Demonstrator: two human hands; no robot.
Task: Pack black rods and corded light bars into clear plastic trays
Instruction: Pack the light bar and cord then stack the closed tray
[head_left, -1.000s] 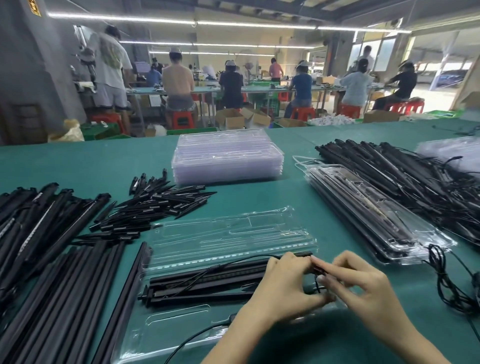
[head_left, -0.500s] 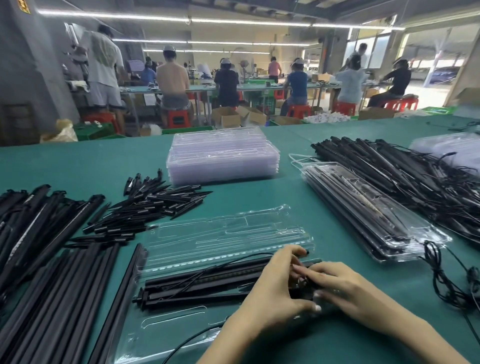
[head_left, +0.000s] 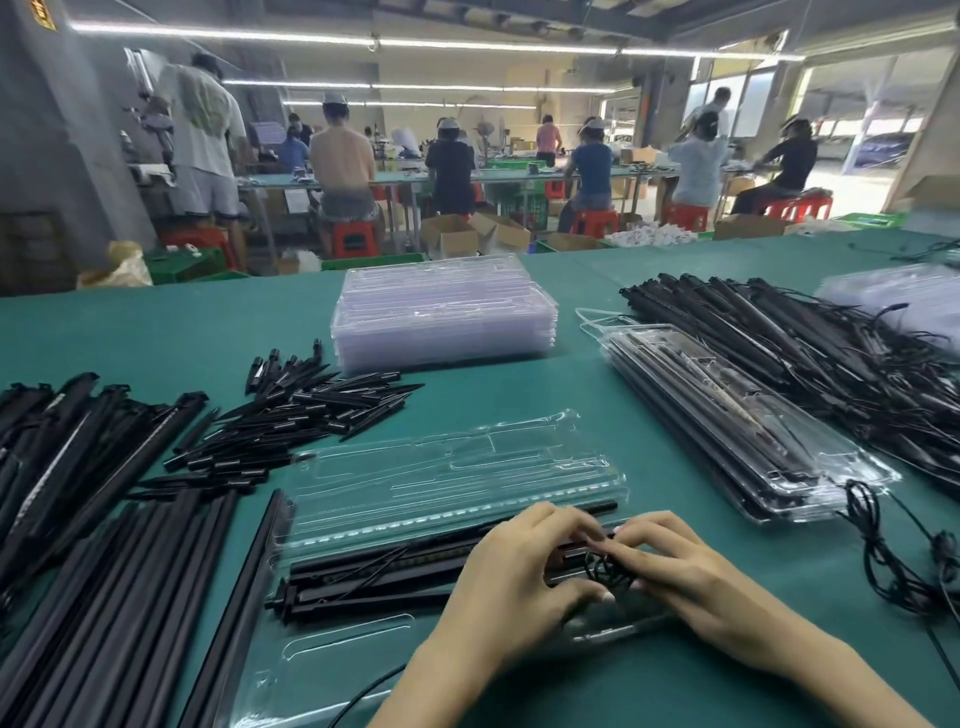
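Factory assembly hall: far workers (head_left: 592, 171) on red stools (head_left: 595, 221) at long green benches (head_left: 519, 176), cardboard boxes (head_left: 452, 236), tube lighting (head_left: 332, 34).

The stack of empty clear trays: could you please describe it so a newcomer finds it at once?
Look to the far middle of the green table. The stack of empty clear trays sits there, behind the short black stakes. Unlike the filled trays on the right, it holds nothing black.

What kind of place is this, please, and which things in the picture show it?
Most likely a factory packing floor. Workers sit on red stools at a long shared table in the background, a stack of empty clear trays waits on the green worktable, and black rods lie in bulk piles beside the tray being filled.
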